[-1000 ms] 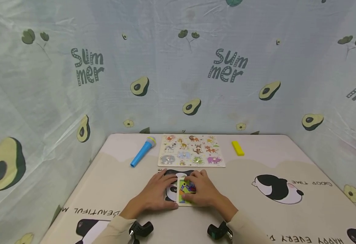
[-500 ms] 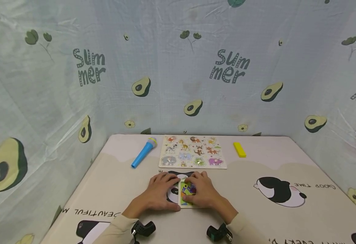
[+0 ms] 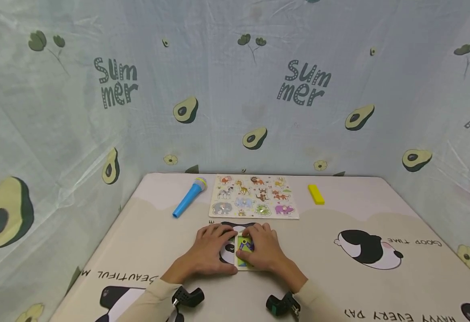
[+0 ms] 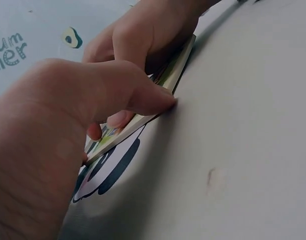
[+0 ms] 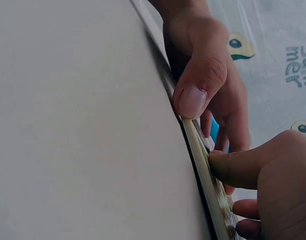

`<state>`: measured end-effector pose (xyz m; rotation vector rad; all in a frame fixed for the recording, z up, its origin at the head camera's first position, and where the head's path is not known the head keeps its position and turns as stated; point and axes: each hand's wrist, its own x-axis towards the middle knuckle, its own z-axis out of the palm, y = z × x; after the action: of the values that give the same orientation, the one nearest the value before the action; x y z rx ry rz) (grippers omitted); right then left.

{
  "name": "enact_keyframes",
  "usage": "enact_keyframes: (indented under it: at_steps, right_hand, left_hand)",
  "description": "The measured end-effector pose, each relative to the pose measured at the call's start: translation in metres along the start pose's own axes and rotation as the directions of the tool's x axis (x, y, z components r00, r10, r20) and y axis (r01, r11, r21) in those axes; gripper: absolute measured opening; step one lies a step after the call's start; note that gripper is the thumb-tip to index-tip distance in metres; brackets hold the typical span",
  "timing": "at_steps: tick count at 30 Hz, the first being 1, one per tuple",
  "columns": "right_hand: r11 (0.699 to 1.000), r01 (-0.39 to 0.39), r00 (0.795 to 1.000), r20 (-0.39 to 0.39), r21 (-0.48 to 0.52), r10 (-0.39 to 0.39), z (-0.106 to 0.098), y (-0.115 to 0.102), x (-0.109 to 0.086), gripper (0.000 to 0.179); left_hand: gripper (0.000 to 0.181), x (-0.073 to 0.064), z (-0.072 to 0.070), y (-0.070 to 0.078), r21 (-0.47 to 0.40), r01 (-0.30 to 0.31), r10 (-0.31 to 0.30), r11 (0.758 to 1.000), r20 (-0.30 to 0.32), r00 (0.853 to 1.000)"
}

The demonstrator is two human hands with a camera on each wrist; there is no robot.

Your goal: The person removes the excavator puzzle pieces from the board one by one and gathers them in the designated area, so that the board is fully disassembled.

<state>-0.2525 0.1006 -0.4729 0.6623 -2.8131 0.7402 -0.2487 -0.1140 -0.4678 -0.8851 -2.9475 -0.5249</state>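
Note:
Flat on the table lies a small puzzle board (image 3: 243,243) with a pale frame and a colourful green, blue and orange picture. My left hand (image 3: 210,250) grips its left side, thumb at the near corner and fingertips near the far one. Over the right part of the board, my right hand (image 3: 268,248) has curled fingers at the far end of the picture and its thumb on the face; it covers much of the picture. In the right wrist view the right thumb (image 5: 232,167) lies on the board's face, close to the left thumb (image 5: 192,100) at the edge.
Behind the hands lies a larger animal puzzle board (image 3: 254,197). A blue toy microphone (image 3: 186,201) is to its left, and a yellow block (image 3: 316,194) to its right. The cloth (image 3: 404,286) carries printed dogs and lettering; patterned curtains (image 3: 218,89) hang around the table.
My right hand has shifted slightly left across the puzzle board, bringing its thumb closer to the board's left edge. My left hand keeps its hold there. The head view moves a little.

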Motion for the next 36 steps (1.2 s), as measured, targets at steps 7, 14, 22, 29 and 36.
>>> enact_keyframes:
  at_steps: [7,14,22,29,36]
  right_hand:
    - [1.0,0.009,1.0,-0.02,-0.024,-0.01,0.0026,-0.0012,-0.0012,0.041]
    - [0.998,0.044,0.996,-0.072,-0.053,-0.048,0.0048,0.0002,-0.0025,0.036]
    - [0.997,0.06,0.991,-0.117,-0.054,-0.066,0.006,0.0001,-0.003,0.029]
    - [0.997,0.06,0.992,-0.11,-0.039,-0.064,0.0046,-0.0018,-0.0041,0.029]
    - [0.997,0.067,0.992,-0.109,-0.032,-0.07,0.0028,-0.0019,-0.0017,0.027]
  left_hand:
    - [0.089,-0.0003,0.0025,-0.0003,0.017,-0.014,0.014,1.0,-0.025,1.0]
    - [0.09,-0.0005,0.004,0.0004,0.011,-0.003,0.003,1.0,-0.015,1.0]
    - [0.089,-0.0014,0.0027,0.0013,0.014,0.012,-0.012,1.0,-0.002,1.0]
    - [0.09,-0.0018,0.0036,0.0023,0.014,0.02,-0.02,1.0,0.003,1.0]
    - [0.09,-0.0012,0.0024,0.0036,0.026,0.018,-0.018,1.0,-0.011,1.0]
